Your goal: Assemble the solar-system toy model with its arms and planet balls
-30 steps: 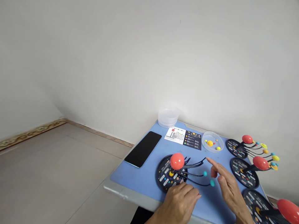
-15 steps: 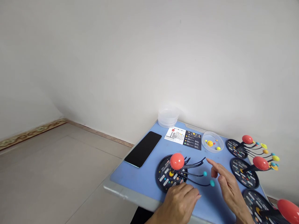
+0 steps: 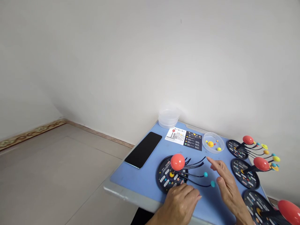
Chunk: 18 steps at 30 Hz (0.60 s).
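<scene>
A solar-system model stands on the blue table [image 3: 142,178]: a black round base [image 3: 165,175] with a big red ball [image 3: 177,161] and thin black arms [image 3: 195,164] fanning right, two of them ending in small teal balls [image 3: 205,174]. My left hand [image 3: 181,200] rests palm down against the near edge of that base, fingers curled over it. My right hand [image 3: 227,184] hovers to the right of the arms, fingers apart, forefinger pointing at the arm tips, holding nothing.
A clear dish [image 3: 213,142] with small yellow and red balls sits behind. Three finished models [image 3: 254,164] line the right edge. An instruction leaflet [image 3: 185,137], a clear tub [image 3: 168,117] and a black phone [image 3: 144,149] lie at the back left. Floor beyond.
My right hand has shifted slightly, its fingers spreading a little. The left hand and the model have stayed put.
</scene>
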Tool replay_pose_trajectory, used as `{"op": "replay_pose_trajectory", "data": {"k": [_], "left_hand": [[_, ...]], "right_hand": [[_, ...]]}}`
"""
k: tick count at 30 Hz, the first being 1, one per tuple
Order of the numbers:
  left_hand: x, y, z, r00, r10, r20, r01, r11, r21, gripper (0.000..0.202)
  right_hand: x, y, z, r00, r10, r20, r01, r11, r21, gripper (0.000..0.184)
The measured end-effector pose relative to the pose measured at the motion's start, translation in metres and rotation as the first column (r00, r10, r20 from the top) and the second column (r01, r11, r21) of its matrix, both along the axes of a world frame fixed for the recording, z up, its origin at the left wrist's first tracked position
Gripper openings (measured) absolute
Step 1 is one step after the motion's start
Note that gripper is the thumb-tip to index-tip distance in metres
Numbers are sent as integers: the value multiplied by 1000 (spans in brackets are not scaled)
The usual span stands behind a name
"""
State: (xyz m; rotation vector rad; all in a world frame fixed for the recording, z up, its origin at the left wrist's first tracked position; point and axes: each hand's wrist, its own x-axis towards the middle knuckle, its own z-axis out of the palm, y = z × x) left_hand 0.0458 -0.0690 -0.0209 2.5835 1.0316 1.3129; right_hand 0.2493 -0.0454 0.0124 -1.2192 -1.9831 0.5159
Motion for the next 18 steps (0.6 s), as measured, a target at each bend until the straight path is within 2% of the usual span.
{"op": "replay_pose_trajectory", "data": {"k": [7,18], "left_hand": [[0,0,0,1000,-3,-8,3,1000,-9,29],[1,0,0,1000,-3,10,3,1000,1,30]], "right_hand": [[-2,-1,0,998,-9,66,9,1000,8,55],[-2,5,-5,997,-3,77,3,1000,1,62]]}}
